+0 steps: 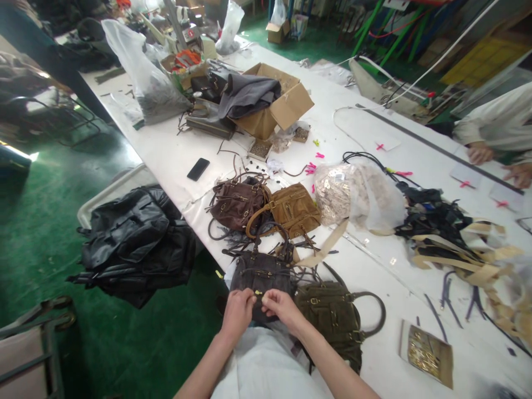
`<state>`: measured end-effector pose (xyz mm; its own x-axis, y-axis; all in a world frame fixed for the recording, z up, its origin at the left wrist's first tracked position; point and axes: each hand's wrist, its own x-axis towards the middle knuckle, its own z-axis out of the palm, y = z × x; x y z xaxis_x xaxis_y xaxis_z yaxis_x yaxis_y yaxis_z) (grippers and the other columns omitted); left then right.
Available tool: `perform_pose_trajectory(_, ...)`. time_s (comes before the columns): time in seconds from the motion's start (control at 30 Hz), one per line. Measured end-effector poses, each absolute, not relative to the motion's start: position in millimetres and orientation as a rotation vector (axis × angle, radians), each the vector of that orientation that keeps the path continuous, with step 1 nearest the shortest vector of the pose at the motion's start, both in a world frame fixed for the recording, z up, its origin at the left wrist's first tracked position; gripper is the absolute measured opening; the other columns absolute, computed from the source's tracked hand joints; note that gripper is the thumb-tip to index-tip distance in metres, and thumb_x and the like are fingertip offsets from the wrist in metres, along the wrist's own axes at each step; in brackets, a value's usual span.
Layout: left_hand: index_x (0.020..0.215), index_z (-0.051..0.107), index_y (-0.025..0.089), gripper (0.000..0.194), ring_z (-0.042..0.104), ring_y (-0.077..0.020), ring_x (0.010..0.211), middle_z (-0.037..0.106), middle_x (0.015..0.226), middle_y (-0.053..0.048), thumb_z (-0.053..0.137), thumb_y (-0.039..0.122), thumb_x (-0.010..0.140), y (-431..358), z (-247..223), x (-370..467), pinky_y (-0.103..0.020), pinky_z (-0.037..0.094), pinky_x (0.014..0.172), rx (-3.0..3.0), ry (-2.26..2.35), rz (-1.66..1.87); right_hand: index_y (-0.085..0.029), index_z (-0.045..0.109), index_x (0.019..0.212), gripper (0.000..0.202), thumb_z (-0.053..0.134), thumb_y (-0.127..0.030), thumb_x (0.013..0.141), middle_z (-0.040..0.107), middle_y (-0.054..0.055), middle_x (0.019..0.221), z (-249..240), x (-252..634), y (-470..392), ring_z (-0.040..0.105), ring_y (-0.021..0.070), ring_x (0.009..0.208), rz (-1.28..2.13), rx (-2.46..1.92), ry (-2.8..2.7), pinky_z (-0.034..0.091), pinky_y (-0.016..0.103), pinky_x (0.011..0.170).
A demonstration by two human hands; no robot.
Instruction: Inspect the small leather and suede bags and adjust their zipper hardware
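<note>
Over the dark grey handbag at the table edge, my left hand and my right hand meet with fingertips pinched. Between them shows a small yellow piece, too small to name exactly; both hands appear to grip it. The bag lies flat, its handles pointing away from me, and my fingers cover its lower part. To the right, close to my right wrist, lies an olive green handbag. A brown handbag and a tan handbag lie just beyond the grey one.
A clear bag of small metal parts, a small box of gold hardware, and dark straps with beige strips lie rightward. Farther back are a phone and a cardboard box. Black bags fill a bin at left. A co-worker's hands rest far right.
</note>
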<state>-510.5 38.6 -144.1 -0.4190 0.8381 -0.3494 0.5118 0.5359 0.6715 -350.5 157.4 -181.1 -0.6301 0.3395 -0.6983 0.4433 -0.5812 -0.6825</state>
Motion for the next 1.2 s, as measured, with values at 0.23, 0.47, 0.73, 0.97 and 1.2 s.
perform_pose_trajectory(0.23,0.085,0.077,0.025,0.015,0.069,-0.0276,0.1,0.079,0.099,-0.005,0.067,0.016,0.093,26,-148,-512,-0.049,0.045,0.104,1.067,1.989,0.787,-0.022,0.071,0.121,0.055,0.085,-0.027,0.067,0.076,0.006,0.115,-175,-343,152,0.072,0.0192,0.09,-2.44,1.44,1.544,0.059,0.035,0.085)
perform_pose_trajectory(0.47,0.092,0.08,0.024,0.015,0.069,-0.0295,0.098,0.078,0.095,-0.008,0.066,0.019,0.096,26,-151,-516,-0.048,0.049,0.098,1.027,1.992,0.83,-0.022,0.077,0.103,0.018,0.076,-0.03,0.087,0.08,0.004,0.096,-161,-358,148,0.073,0.022,0.087,-2.228,1.406,1.969,0.056,0.034,0.083)
perform_pose_trajectory(0.73,0.094,0.073,0.023,0.014,0.064,-0.0294,0.098,0.074,0.094,-0.007,0.06,0.021,0.1,25,-157,-514,-0.048,0.044,0.101,1.017,1.988,0.798,-0.026,0.072,0.114,0.015,0.064,-0.023,0.102,0.073,0.005,0.113,-161,-352,150,0.069,0.0193,0.094,-1.902,1.13,2.545,0.054,0.032,0.087)
perform_pose_trajectory(0.97,0.098,0.073,0.024,0.018,0.065,-0.0272,0.101,0.076,0.097,-0.005,0.056,0.02,0.1,27,-150,-517,-0.049,0.04,0.109,1.027,1.904,0.773,-0.025,0.074,0.102,0.015,0.059,-0.025,0.106,0.073,0.004,0.106,-161,-355,157,0.071,0.0193,0.099,-1.785,1.025,2.643,0.053,0.032,0.09)
perform_pose_trajectory(1.2,0.097,0.076,0.025,0.021,0.067,-0.0257,0.097,0.076,0.095,-0.004,0.056,0.022,0.1,30,-142,-523,-0.049,0.039,0.107,1.017,1.861,0.741,-0.023,0.072,0.101,0.013,0.059,-0.023,0.103,0.075,0.004,0.102,-160,-355,169,0.071,0.0185,0.094,-1.665,0.816,2.622,0.053,0.03,0.085)
